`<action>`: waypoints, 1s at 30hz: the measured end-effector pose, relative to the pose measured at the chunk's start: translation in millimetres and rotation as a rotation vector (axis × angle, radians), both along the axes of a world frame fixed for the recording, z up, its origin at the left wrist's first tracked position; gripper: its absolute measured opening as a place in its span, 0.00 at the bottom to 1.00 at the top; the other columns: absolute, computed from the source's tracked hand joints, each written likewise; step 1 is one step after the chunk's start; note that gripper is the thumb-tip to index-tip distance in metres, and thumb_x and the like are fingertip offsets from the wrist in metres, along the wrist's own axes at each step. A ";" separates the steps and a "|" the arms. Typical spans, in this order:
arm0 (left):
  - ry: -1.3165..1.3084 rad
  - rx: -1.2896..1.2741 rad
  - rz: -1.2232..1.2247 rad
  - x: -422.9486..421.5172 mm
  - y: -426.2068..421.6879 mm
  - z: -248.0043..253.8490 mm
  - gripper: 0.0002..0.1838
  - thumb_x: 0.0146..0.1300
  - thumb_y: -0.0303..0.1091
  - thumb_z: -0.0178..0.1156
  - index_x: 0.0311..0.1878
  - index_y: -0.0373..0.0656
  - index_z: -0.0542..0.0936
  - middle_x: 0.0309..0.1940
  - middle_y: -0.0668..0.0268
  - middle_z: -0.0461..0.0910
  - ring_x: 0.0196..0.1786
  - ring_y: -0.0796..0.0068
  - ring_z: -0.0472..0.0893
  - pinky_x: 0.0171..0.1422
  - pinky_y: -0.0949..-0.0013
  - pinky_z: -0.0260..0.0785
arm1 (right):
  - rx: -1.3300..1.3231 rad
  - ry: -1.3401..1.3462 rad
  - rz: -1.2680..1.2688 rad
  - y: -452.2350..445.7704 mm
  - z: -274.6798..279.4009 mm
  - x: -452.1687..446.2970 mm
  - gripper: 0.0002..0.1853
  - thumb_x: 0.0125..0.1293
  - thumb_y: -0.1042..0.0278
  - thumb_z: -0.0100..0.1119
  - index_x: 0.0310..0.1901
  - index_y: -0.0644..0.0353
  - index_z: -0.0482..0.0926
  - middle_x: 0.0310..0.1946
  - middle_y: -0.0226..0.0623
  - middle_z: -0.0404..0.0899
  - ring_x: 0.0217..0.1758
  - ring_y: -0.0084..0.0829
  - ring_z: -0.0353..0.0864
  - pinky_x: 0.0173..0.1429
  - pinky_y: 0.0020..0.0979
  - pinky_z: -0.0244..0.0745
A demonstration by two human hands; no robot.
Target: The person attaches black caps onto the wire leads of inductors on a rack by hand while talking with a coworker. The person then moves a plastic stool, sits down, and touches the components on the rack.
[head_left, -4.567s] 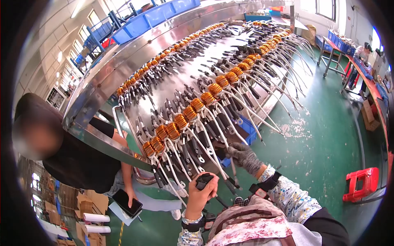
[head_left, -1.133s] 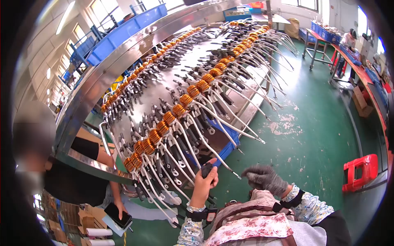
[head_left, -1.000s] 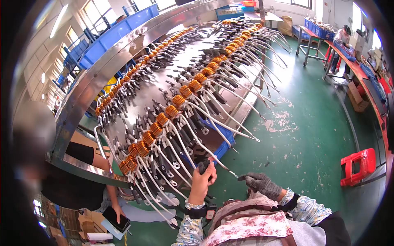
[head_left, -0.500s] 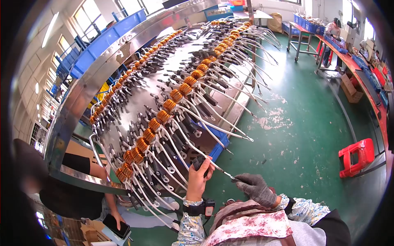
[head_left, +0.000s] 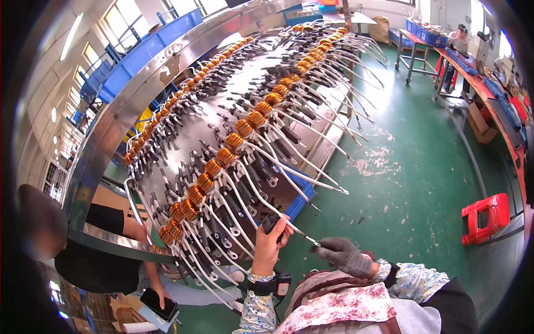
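Clenched in left hand (head_left: 270, 243): black bundle (head_left: 270, 223), with white cable (head_left: 297, 229) at thumb. Slants from copper coils (head_left: 225, 156) past there, down to metal end (head_left: 313, 241) just beside gloved right hand (head_left: 344, 257), nearer that than left. Loosely curled, right; cannot tell whether touching or gripping.

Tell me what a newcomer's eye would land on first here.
Probably the copper-coloured coils lined up diagonally across the metal tabletop, white leads splaying out to the right. Then the bare left hand and gloved right hand at bottom centre, one lead's end between them. The red stool stands out against the green floor at far right.
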State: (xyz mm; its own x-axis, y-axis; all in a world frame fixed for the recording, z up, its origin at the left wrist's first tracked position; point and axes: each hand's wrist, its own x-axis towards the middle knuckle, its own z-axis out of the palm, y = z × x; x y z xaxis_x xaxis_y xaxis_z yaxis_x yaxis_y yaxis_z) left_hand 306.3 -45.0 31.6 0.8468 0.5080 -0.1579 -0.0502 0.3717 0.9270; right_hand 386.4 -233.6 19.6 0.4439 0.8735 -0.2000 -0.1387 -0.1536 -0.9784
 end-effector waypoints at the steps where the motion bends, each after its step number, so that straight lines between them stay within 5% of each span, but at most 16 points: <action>1: -0.009 0.007 -0.002 -0.1 0.4 0.1 0.11 0.63 0.38 0.56 0.40 0.38 0.77 0.22 0.67 0.76 0.17 0.87 0.65 0.18 0.83 0.48 | -0.030 0.063 -0.039 -9.6 5.5 0.3 0.13 0.65 0.64 0.51 0.43 0.66 0.76 0.23 0.27 0.71 0.24 0.16 0.65 0.26 0.21 0.64; 9: -0.007 -0.014 -0.005 9.7 -4.8 -3.5 0.11 0.64 0.38 0.56 0.40 0.39 0.77 0.24 0.67 0.76 0.17 0.87 0.65 0.19 0.82 0.49 | -0.080 -0.007 -0.154 -4.5 19.8 -0.7 0.14 0.66 0.64 0.50 0.44 0.67 0.76 0.27 0.29 0.74 0.27 0.18 0.69 0.30 0.24 0.67; 14: 0.013 -0.034 0.003 9.2 -4.2 0.5 0.12 0.63 0.38 0.57 0.39 0.38 0.77 0.23 0.68 0.76 0.18 0.87 0.65 0.19 0.83 0.50 | -0.076 -0.037 -0.183 26.5 7.7 6.8 0.14 0.65 0.65 0.51 0.44 0.67 0.76 0.26 0.39 0.75 0.27 0.24 0.71 0.32 0.28 0.68; 17: 0.020 -0.009 0.050 7.4 -2.1 7.0 0.11 0.63 0.38 0.57 0.39 0.38 0.77 0.22 0.69 0.76 0.18 0.87 0.66 0.19 0.83 0.49 | 0.110 0.000 -0.182 35.5 -3.8 5.9 0.14 0.64 0.63 0.51 0.42 0.67 0.76 0.24 0.43 0.73 0.25 0.26 0.71 0.31 0.30 0.69; 19: 0.024 0.004 0.038 6.4 -1.5 6.9 0.11 0.63 0.38 0.57 0.39 0.39 0.77 0.22 0.69 0.75 0.18 0.87 0.66 0.19 0.83 0.50 | 0.191 -0.705 -0.246 36.0 -4.3 7.7 0.14 0.65 0.59 0.51 0.38 0.65 0.74 0.21 0.37 0.71 0.23 0.28 0.72 0.30 0.33 0.70; 23: 0.044 -0.014 0.057 5.8 -7.0 3.5 0.11 0.63 0.39 0.57 0.39 0.39 0.77 0.21 0.70 0.74 0.18 0.87 0.66 0.19 0.83 0.50 | 0.056 -0.937 -0.204 23.0 -5.3 11.9 0.16 0.68 0.55 0.47 0.32 0.60 0.71 0.18 0.27 0.68 0.18 0.26 0.67 0.23 0.32 0.66; 25: 0.035 -0.033 0.066 7.4 -7.6 3.3 0.11 0.63 0.38 0.57 0.39 0.39 0.77 0.21 0.70 0.73 0.19 0.87 0.66 0.19 0.83 0.50 | -0.005 0.558 0.036 26.5 8.5 18.2 0.16 0.69 0.53 0.45 0.28 0.54 0.68 0.18 0.22 0.64 0.15 0.17 0.59 0.19 0.23 0.54; 26: 0.006 -0.037 0.056 6.8 -5.3 4.4 0.11 0.63 0.38 0.57 0.39 0.38 0.76 0.20 0.70 0.73 0.18 0.86 0.66 0.18 0.83 0.50 | 0.002 0.842 0.116 32.8 6.2 23.5 0.16 0.69 0.53 0.44 0.28 0.54 0.68 0.18 0.22 0.64 0.15 0.18 0.59 0.19 0.23 0.55; 30: 0.022 -0.012 0.097 2.3 2.2 15.0 0.11 0.63 0.36 0.57 0.39 0.37 0.75 0.19 0.70 0.71 0.17 0.86 0.64 0.17 0.83 0.49 | 0.074 0.649 0.186 44.5 5.9 25.1 0.17 0.69 0.53 0.44 0.28 0.55 0.68 0.17 0.22 0.64 0.14 0.21 0.60 0.19 0.26 0.58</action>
